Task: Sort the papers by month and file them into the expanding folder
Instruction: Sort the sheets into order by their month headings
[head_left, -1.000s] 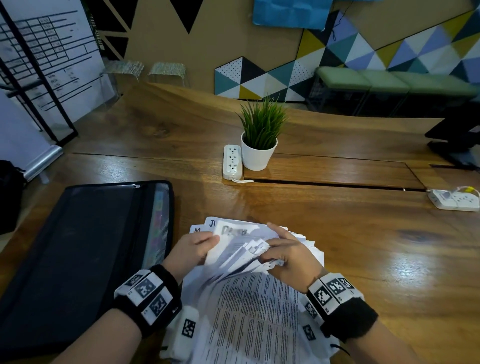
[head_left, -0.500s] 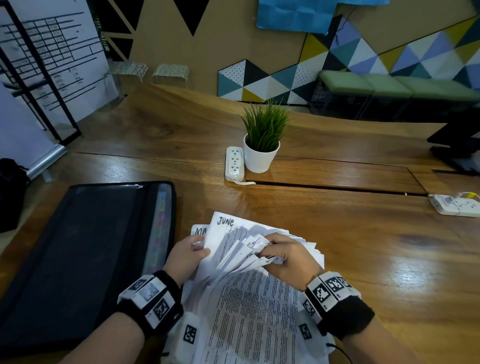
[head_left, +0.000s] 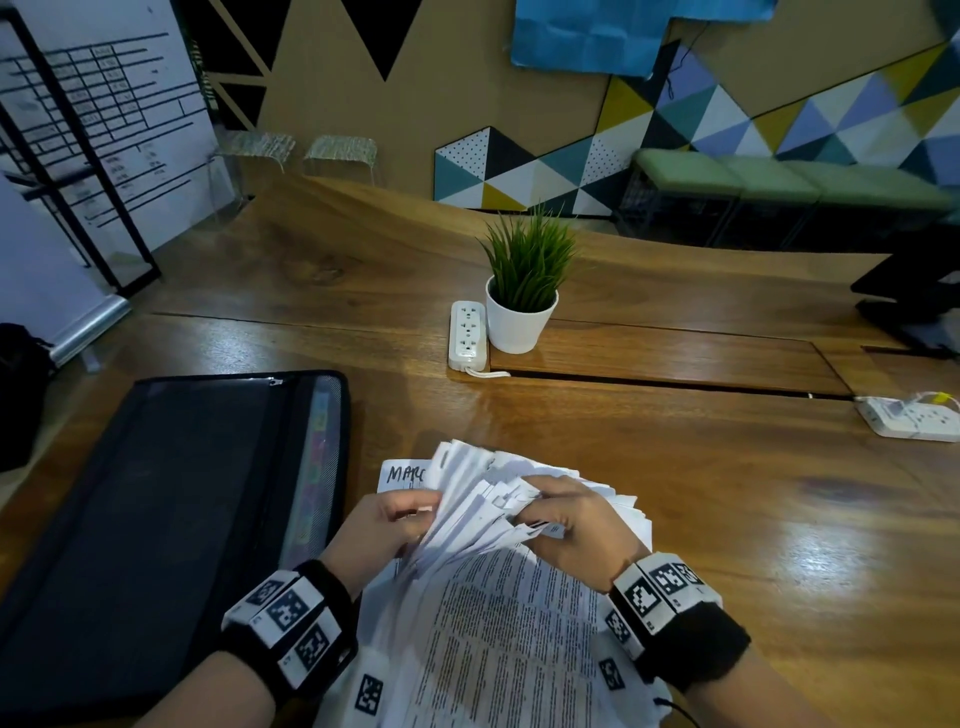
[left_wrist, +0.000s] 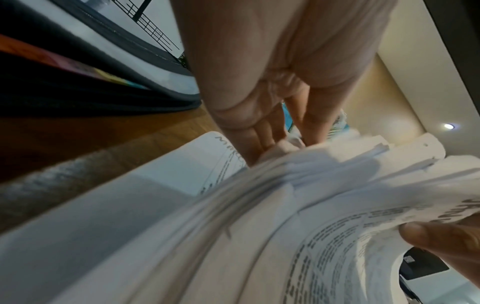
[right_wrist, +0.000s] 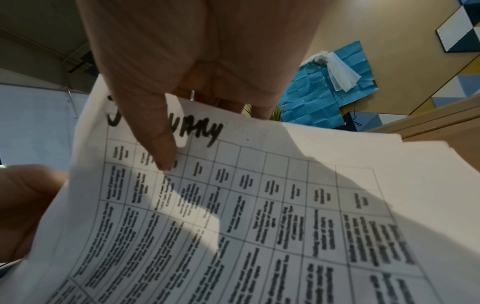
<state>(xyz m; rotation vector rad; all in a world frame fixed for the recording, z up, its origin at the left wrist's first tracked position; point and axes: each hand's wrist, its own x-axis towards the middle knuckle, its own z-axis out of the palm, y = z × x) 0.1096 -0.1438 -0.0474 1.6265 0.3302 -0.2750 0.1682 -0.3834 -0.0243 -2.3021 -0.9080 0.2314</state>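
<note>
Both hands grip the stack of papers (head_left: 498, 597) above the worktop (head_left: 727, 493): the left hand (head_left: 387, 530) pinches its edge, the right hand (head_left: 566, 525) thumbs a sheet headed January. Best to fan slowly, reading each month heading (some corners hide). The expanding folder (head_left: 156, 519) lies just left, untouched.

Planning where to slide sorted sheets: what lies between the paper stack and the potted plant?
Only bare wooden table between papers and potted plant, per the head view.

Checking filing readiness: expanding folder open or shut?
Open: expanding folder lies unzipped, coloured tabs showing along its right edge.
</note>
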